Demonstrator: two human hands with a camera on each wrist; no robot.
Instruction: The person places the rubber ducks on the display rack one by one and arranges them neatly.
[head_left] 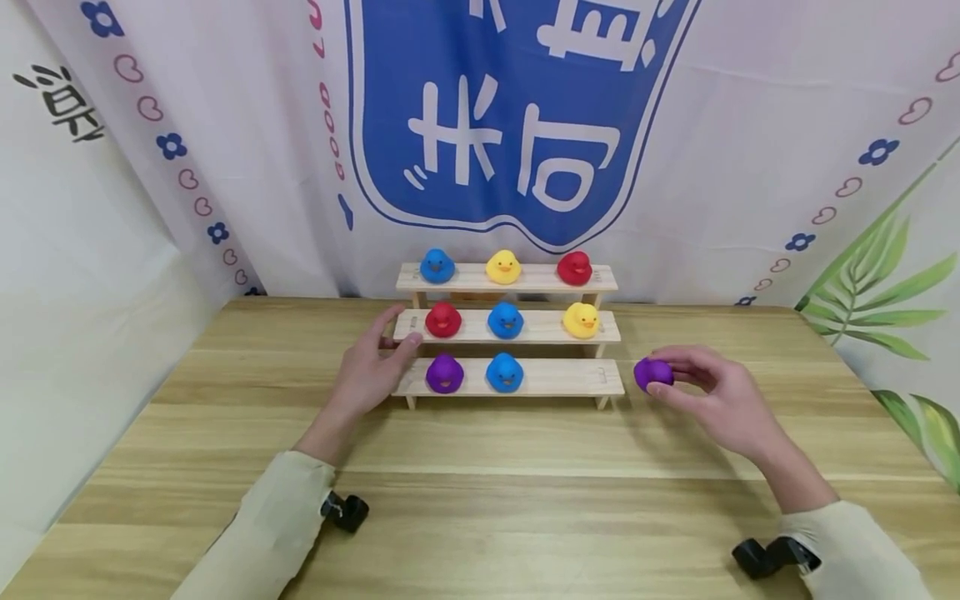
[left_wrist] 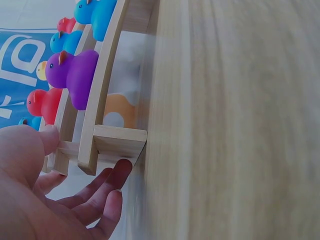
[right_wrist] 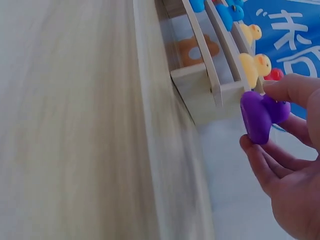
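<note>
A three-tier wooden stand bears several small rubber ducks. The left hand holds the stand's left end, with the thumb at the middle board and the other fingers beyond the board's end. Off the stand's right side, the right hand pinches a purple duck between thumb and fingers, above the table. The front board carries another purple duck at left and a blue duck in the middle. On the middle board sit a red duck, a blue duck and a yellow duck.
The top board holds a blue duck, a yellow duck and a red duck. Below them lies the wood-grain table. A printed curtain hangs right behind the stand.
</note>
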